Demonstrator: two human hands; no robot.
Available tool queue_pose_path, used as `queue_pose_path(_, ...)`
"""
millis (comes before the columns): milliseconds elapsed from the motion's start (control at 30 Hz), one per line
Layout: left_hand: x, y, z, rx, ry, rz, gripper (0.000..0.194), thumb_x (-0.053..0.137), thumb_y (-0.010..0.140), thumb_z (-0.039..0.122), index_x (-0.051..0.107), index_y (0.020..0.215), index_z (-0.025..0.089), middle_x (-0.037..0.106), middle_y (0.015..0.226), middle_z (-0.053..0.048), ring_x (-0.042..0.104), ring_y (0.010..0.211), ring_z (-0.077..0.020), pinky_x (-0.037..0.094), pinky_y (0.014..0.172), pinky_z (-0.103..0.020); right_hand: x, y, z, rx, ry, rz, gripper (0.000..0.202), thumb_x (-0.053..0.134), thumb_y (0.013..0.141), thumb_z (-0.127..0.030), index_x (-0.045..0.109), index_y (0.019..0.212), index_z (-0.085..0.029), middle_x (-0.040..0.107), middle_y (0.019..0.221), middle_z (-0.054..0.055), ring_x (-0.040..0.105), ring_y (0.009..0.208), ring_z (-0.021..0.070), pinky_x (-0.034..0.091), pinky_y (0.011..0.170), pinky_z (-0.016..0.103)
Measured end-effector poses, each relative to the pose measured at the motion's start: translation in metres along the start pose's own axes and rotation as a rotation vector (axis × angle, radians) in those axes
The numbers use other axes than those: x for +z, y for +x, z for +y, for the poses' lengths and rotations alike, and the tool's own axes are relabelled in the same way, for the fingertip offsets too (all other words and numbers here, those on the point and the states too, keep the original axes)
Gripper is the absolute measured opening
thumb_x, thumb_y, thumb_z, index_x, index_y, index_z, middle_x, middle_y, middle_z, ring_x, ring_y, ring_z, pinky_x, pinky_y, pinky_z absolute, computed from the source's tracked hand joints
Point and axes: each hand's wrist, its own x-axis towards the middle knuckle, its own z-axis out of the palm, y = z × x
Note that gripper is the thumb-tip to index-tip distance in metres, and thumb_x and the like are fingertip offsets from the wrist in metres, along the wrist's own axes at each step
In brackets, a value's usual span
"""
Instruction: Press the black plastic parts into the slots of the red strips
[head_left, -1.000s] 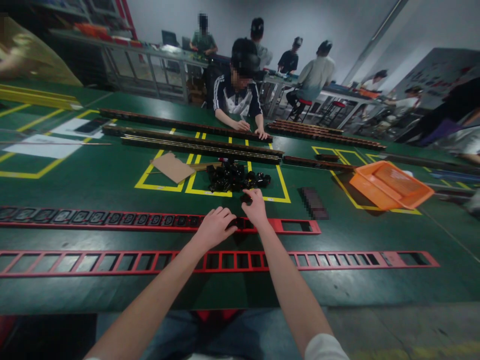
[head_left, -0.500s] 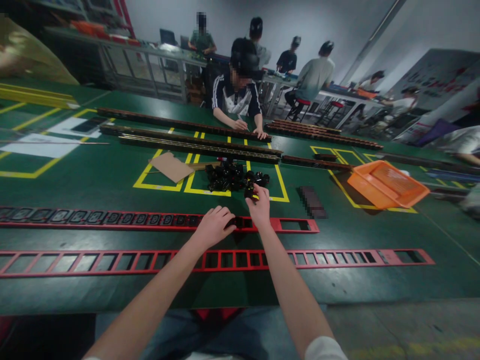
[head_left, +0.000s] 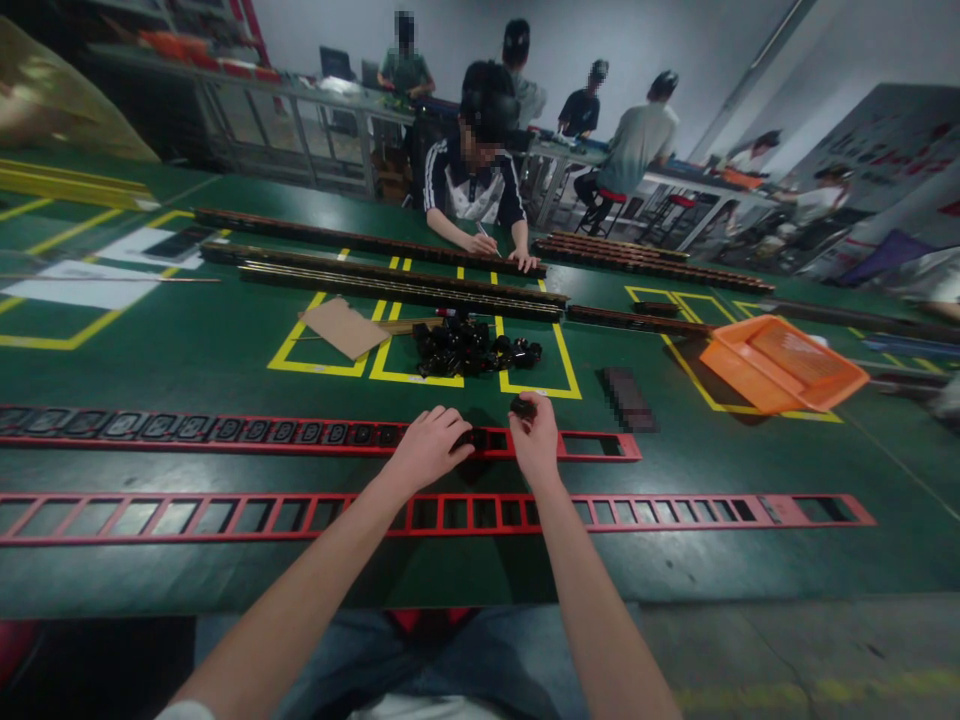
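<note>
My left hand (head_left: 433, 447) rests on the upper red frame (head_left: 592, 446), its fingers curled over a small black part (head_left: 472, 438) in one of the openings; the grip is partly hidden. Just right of it, above the same frame, my right hand (head_left: 537, 440) pinches another small black part (head_left: 521, 406) between thumb and fingers. To the left, black square inserts (head_left: 281, 431) fill a row of the frame's openings. A loose heap of black parts (head_left: 461, 348) lies beyond my hands.
Nearer me lies a second red frame (head_left: 772, 512) with bare openings. Past the heap are a cardboard piece (head_left: 343, 328) and long dark rails (head_left: 405, 290). An orange basket (head_left: 780, 365) stands at right, near a dark block (head_left: 628, 398). A co-worker (head_left: 476, 190) sits opposite, holding a pen-like tool.
My right hand has drawn back from the heap towards the upper red frame, carrying a black part. My left hand has stayed in place on the frame.
</note>
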Motion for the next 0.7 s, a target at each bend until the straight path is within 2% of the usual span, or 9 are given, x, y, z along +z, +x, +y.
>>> queue_pose_path(100, 0.002, 0.000, -0.001, -0.006, -0.010, 0.002, 0.022, 0.063, 0.088, 0.033, 0.064, 0.107, 0.022, 0.063, 0.103, -0.005, 0.054, 0.098, -0.0227, 0.045, 0.081, -0.038, -0.001, 0.000, -0.010, 0.003, 0.043, 0.037, 0.034, 0.056, 0.079, -0.023, 0.048, 0.112, -0.023, 0.052, 0.116, 0.010, 0.060, 0.094, 0.0195, 0.054, 0.073, 0.031)
queue_pose_path(200, 0.003, 0.000, -0.001, -0.002, -0.006, 0.004, 0.023, 0.063, 0.088, 0.033, 0.064, 0.108, 0.021, 0.063, 0.103, -0.005, 0.054, 0.098, -0.0229, 0.045, 0.081, -0.038, -0.003, 0.002, -0.017, -0.053, -0.002, 0.059, 0.021, 0.057, 0.082, -0.027, 0.051, 0.102, -0.022, 0.054, 0.114, 0.009, 0.057, 0.102, 0.0219, 0.052, 0.084, 0.036)
queue_pose_path(267, 0.002, 0.000, 0.000, 0.000, -0.003, 0.006, 0.024, 0.063, 0.088, 0.033, 0.064, 0.108, 0.021, 0.063, 0.104, -0.005, 0.054, 0.099, -0.0230, 0.045, 0.081, -0.038, -0.005, 0.001, -0.017, -0.056, 0.014, 0.069, 0.018, 0.054, 0.085, -0.029, 0.051, 0.102, -0.022, 0.057, 0.110, 0.009, 0.057, 0.103, 0.0220, 0.049, 0.091, 0.038)
queue_pose_path(400, -0.001, -0.001, 0.000, -0.005, -0.011, 0.009, 0.024, 0.064, 0.088, 0.032, 0.063, 0.109, 0.021, 0.063, 0.104, -0.005, 0.054, 0.099, -0.0229, 0.045, 0.081, -0.038, -0.012, -0.004, -0.010, 0.015, 0.117, 0.022, 0.036, 0.058, 0.083, -0.029, 0.046, 0.116, -0.022, 0.061, 0.109, 0.008, 0.061, 0.100, 0.0208, 0.049, 0.092, 0.039)
queue_pose_path(500, -0.001, -0.001, 0.000, -0.002, -0.017, 0.010, 0.023, 0.064, 0.088, 0.032, 0.064, 0.108, 0.021, 0.063, 0.103, -0.005, 0.054, 0.099, -0.0231, 0.045, 0.082, -0.038, -0.017, -0.009, -0.008, 0.047, 0.135, -0.020, 0.046, 0.063, 0.079, -0.028, 0.045, 0.121, -0.022, 0.063, 0.111, 0.008, 0.062, 0.103, 0.0218, 0.049, 0.095, 0.040)
queue_pose_path(700, 0.001, -0.001, -0.001, -0.005, -0.022, 0.009, 0.023, 0.064, 0.087, 0.033, 0.064, 0.108, 0.022, 0.063, 0.103, -0.005, 0.054, 0.099, -0.0231, 0.044, 0.082, -0.038, -0.021, -0.010, -0.014, 0.032, 0.028, -0.091, 0.037, 0.062, 0.076, -0.025, 0.056, 0.112, -0.022, 0.064, 0.111, 0.006, 0.061, 0.104, 0.0232, 0.048, 0.097, 0.041)
